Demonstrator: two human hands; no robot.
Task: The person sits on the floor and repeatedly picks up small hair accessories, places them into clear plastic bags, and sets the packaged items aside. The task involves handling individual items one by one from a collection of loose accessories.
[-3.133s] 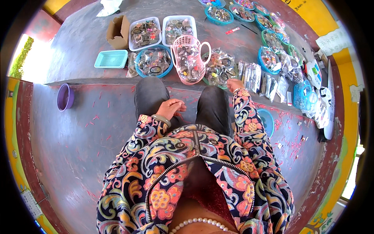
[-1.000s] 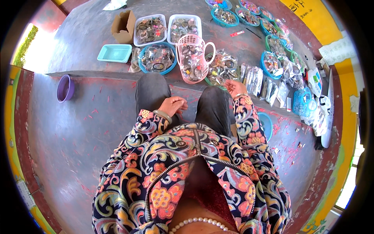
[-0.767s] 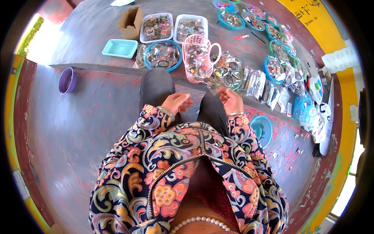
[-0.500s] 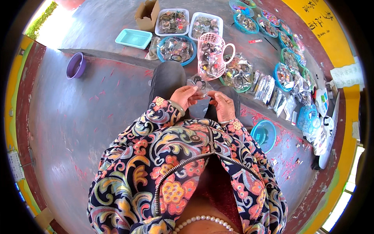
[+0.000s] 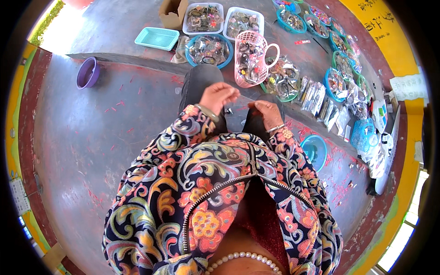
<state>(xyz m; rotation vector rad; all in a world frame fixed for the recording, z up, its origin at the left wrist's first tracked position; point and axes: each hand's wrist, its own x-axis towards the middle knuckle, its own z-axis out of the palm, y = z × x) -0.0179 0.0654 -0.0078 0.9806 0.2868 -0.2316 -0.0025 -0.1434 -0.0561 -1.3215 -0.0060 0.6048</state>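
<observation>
Above my lap, my left hand (image 5: pixel 219 97) is closed in a pinch at one edge of a small clear plastic bag (image 5: pixel 244 99). My right hand (image 5: pixel 267 113) pinches the opposite side, so the film stretches between the two. Below the left fingers a small dark piece (image 5: pixel 229 110) shows; whether it lies in the bag I cannot tell. Just beyond my hands stands a pink basket (image 5: pixel 250 75) with a handle, holding bagged hair ties. A green-rimmed basket (image 5: pixel 282 82) heaped with similar bags sits to its right.
White trays (image 5: pixel 203 32) and a blue basin (image 5: pixel 209 63) of bagged goods stand ahead, beside an aqua tray (image 5: pixel 157 38) and a cardboard box (image 5: pixel 173 14). A purple basin (image 5: pixel 88 73) is at left, a teal basin (image 5: pixel 314 153) at right. Several filled baskets and packets (image 5: pixel 310 95) line the right side.
My left hand has risen and turned, its fingers now drawn away from the right hand's. The plastic is pulled out between them, and the dark item seen at the fingertips is no longer there.
</observation>
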